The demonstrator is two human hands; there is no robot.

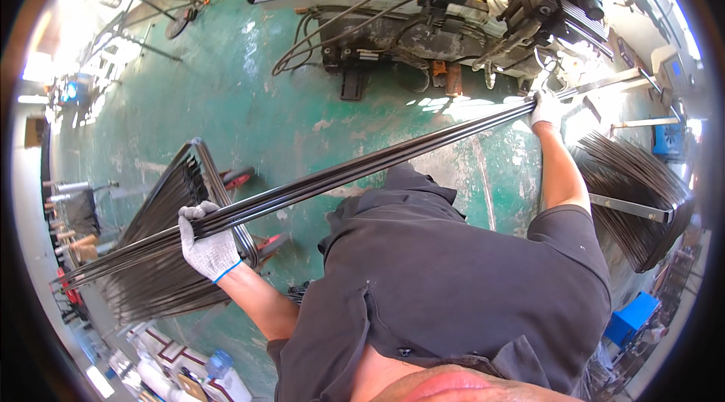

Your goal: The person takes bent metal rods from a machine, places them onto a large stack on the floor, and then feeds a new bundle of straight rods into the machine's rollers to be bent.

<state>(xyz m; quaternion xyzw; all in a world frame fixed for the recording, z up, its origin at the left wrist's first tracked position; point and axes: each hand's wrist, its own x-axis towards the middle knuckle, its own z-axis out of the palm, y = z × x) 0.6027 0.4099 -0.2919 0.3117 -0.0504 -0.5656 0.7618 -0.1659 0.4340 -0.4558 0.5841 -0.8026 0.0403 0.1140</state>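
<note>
— Green floor, worn and patchy, fills the shop, with a big machine along the top. What are the hands on?

— Both grip 1 bundle of long dark metal rods, held nearly level across the person's front. The left hand, in a grey knit glove, is clenched around the bundle near its left end. The right hand, in a white glove, is closed on it at the far right, close to the machine.

— How many rods?

— Hard to count; they blur into 1 dark strip. Their right tips run on toward a pale metal bar in glare.

— What lies around?

— Behind the left hand sits a stack of similar rods on a cart, its lower part cut off by the dark rim. Another pile of rods lies at the right, partly hidden by the arm. Bottles show at the lower left, partly cropped. The person's dark shirt covers the floor below.
</note>
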